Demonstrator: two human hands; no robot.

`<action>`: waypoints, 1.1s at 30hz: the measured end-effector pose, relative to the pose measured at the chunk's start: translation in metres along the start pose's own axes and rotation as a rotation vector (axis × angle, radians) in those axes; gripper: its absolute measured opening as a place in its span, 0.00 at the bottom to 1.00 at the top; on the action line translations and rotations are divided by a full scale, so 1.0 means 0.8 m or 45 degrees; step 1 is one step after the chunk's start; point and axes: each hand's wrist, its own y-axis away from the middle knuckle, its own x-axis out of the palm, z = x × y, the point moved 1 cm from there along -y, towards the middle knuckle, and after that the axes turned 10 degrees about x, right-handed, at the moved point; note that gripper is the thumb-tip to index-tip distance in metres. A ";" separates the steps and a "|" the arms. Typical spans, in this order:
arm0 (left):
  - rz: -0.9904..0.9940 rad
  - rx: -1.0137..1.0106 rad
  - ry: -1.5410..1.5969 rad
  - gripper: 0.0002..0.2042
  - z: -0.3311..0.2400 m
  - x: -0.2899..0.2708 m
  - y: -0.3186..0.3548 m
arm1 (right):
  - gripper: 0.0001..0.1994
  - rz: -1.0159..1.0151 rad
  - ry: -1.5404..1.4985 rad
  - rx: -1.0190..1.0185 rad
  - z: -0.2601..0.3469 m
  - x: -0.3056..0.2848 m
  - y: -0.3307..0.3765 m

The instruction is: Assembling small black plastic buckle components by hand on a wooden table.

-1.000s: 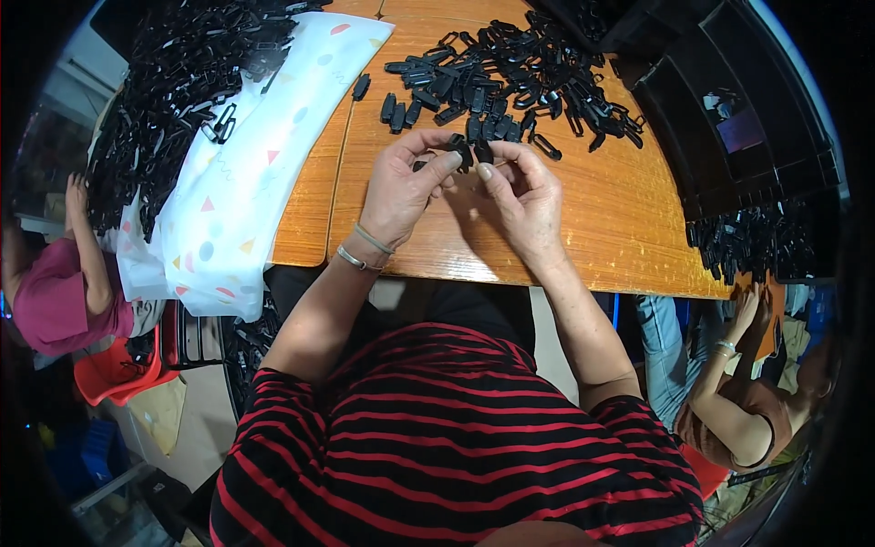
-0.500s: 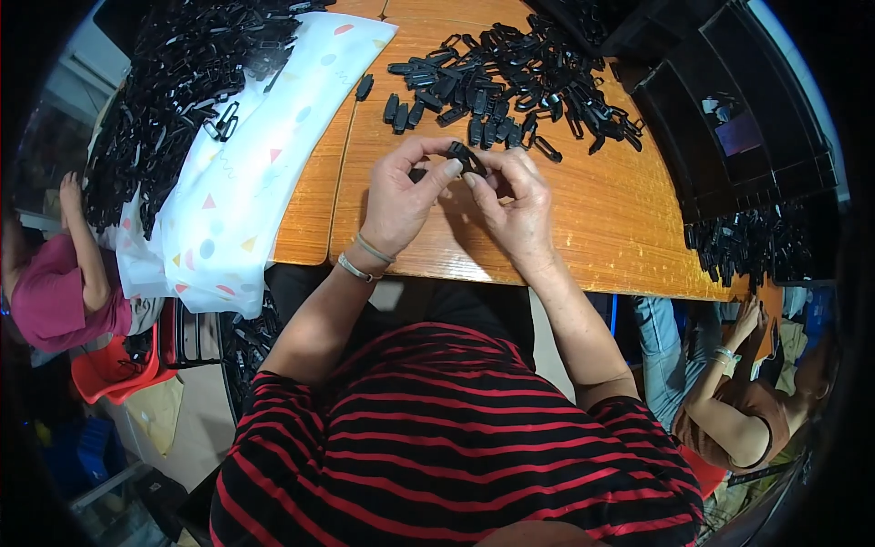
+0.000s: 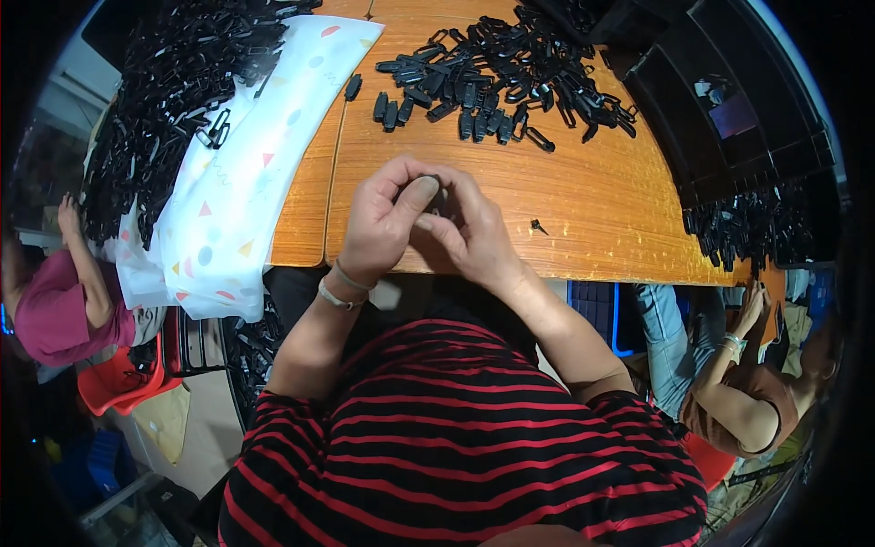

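Note:
My left hand [image 3: 378,219] and my right hand [image 3: 478,228] meet over the near part of the wooden table [image 3: 602,210]. Between their fingertips they grip a small black plastic part [image 3: 437,184], mostly covered by the fingers. The left thumb presses along its near side, while the right thumb comes up from below. On the wood to the right of my right hand lies a tiny dark piece [image 3: 539,226]. Just beyond my hands several black oblong plastic parts [image 3: 391,113] lie beside a heap of black loop-shaped frames [image 3: 565,68].
A large black pile [image 3: 191,100] rests at the left on a white patterned sheet [image 3: 232,201]. Black bins [image 3: 756,100] stand at the right, with more black parts [image 3: 752,230] below them. One person [image 3: 68,301] sits at the left, another [image 3: 738,401] at the right.
Both hands have come nearer to me and slightly left, closing further around the black part. The tiny dark piece now lies on the table where bare wood showed before.

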 end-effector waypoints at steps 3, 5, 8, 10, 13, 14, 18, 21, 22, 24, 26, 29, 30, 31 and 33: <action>-0.071 0.070 -0.073 0.09 -0.032 -0.002 0.006 | 0.24 -0.111 0.013 -0.176 0.025 0.018 -0.004; -0.158 -0.018 -0.108 0.09 -0.033 -0.021 0.017 | 0.24 0.015 -0.013 0.017 0.030 0.036 -0.007; -0.291 -0.139 -0.358 0.10 -0.038 -0.056 0.047 | 0.21 0.313 -0.042 0.253 0.025 0.036 -0.016; -0.282 -0.355 -0.412 0.11 -0.048 -0.104 0.093 | 0.18 0.447 0.156 0.001 0.007 0.025 -0.015; -0.136 -0.476 -1.166 0.12 -0.073 -0.170 0.179 | 0.17 -0.049 0.395 -0.028 -0.035 -0.043 -0.029; -0.106 -0.587 -1.435 0.11 -0.072 -0.188 0.209 | 0.17 -0.126 0.620 -0.081 -0.038 -0.075 -0.039; -0.012 -0.457 -1.687 0.08 -0.062 -0.202 0.244 | 0.13 -0.390 1.135 0.174 -0.050 -0.135 -0.052; -0.174 -0.335 -1.292 0.08 -0.062 -0.181 0.179 | 0.14 -0.248 1.364 0.221 -0.070 -0.144 -0.060; -0.116 -0.207 -1.361 0.07 -0.064 -0.170 0.141 | 0.14 -0.245 1.363 0.209 -0.074 -0.148 -0.064; 0.058 0.148 -1.502 0.08 -0.057 -0.147 0.065 | 0.13 -0.173 1.445 0.278 -0.079 -0.147 -0.068; 0.173 0.333 -1.581 0.09 -0.037 -0.136 0.004 | 0.13 -0.151 1.385 0.229 -0.070 -0.139 -0.067; 0.330 0.448 -1.643 0.11 -0.002 -0.126 -0.075 | 0.12 -0.081 1.087 0.062 -0.053 -0.128 -0.053; 0.445 0.489 -1.687 0.11 0.010 -0.121 -0.098 | 0.10 -0.029 1.052 0.094 -0.049 -0.123 -0.047; 0.554 0.520 -1.736 0.12 0.020 -0.125 -0.114 | 0.09 -0.012 1.035 0.084 -0.045 -0.115 -0.044; 0.614 0.515 -1.822 0.12 0.035 -0.130 -0.136 | 0.08 -0.001 1.021 0.082 -0.042 -0.104 -0.038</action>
